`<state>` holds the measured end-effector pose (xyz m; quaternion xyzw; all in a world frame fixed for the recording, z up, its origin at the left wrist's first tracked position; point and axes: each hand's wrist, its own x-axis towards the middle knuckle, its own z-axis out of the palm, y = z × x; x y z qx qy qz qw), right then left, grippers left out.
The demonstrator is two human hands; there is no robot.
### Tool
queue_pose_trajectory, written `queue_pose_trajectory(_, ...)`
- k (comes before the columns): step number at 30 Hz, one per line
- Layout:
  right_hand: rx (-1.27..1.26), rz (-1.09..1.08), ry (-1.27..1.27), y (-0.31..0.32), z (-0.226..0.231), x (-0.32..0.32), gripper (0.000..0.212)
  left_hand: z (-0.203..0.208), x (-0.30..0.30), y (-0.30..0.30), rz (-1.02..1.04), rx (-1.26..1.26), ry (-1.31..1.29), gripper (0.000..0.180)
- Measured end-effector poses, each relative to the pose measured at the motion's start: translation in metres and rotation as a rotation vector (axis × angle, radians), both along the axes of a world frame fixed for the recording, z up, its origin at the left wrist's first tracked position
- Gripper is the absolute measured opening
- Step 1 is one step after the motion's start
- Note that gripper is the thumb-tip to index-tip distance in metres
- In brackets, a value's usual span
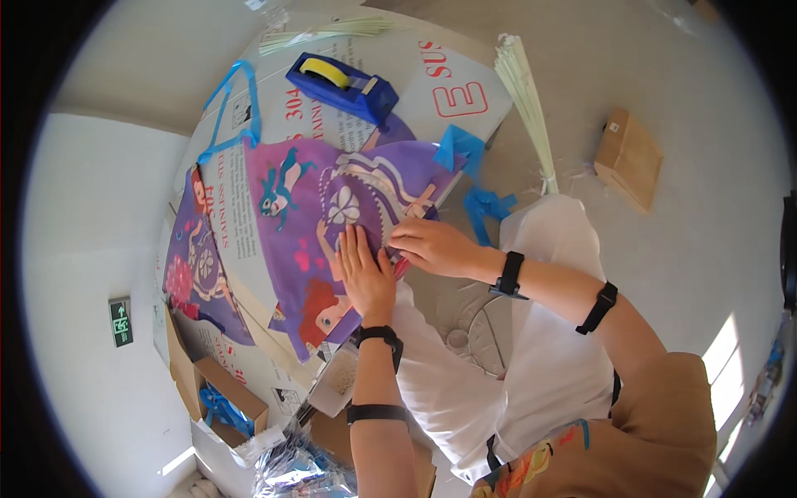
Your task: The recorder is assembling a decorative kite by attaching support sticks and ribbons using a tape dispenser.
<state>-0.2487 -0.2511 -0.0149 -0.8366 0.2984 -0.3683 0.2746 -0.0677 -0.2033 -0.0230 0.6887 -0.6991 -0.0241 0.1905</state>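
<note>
A purple printed fabric sheet [299, 199] with cartoon figures lies across the table edge in front of me. My left hand [365, 278] rests on it with fingers stretched out, pressing it flat near the white flower print. Close by on the right, my right hand [432, 247] has its fingers bent together at the sheet's near edge, seemingly pinching it. A bit of red shows below those fingertips; what it belongs to is hidden. Blue ribbon [461, 149] hangs at the sheet's right corner and down toward the floor.
A blue tape dispenser [342, 87] with yellow tape stands behind the sheet. Pale thin sticks [525, 100] lean at the right. Another printed sheet [203, 257] lies left. A cardboard box [232, 398] holds blue ribbon, beside clear plastic bags [299, 469]. A brown carton [628, 160] sits on the floor.
</note>
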Motion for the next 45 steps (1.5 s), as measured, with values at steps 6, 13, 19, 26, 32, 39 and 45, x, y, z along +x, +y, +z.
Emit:
queue_pose_trajectory(6, 0.226, -0.458, -0.236, -0.052, 0.026, -0.058, 0.024, 0.008, 0.0, 0.001, -0.004, 0.005, 0.032, 0.054)
queue_pose_trajectory(13, 0.609, -0.504, -0.148, -0.056, 0.016, -0.095, 0.018, 0.013, 0.007, 0.003, -0.03, -0.042, 0.187, 0.055)
queue_pose_trajectory(19, 0.638, -0.452, -0.147, -0.036, 0.011, -0.09, 0.023, 0.015, 0.009, 0.008, -0.104, -0.082, 0.284, 0.032)
queue_pose_trajectory(26, 1.152, -0.328, -0.618, -0.049, 0.019, -0.093, 0.03, 0.034, 0.006, 0.008, -0.255, -0.115, -0.074, 0.013)
queue_pose_trajectory(32, 1.327, -0.269, -0.615, -0.068, 0.026, -0.082, 0.022, 0.05, 0.004, 0.002, -0.239, -0.199, -0.037, 0.02)
queue_pose_trajectory(39, 1.302, -0.194, -0.756, -0.089, 0.056, -0.062, 0.021, 0.062, 0.008, 0.012, -0.196, -0.171, -0.007, 0.021)
queue_pose_trajectory(45, 0.989, -0.068, -0.805, -0.108, 0.054, -0.059, 0.021, 0.052, 0.008, 0.012, -0.211, -0.115, 0.101, 0.019)
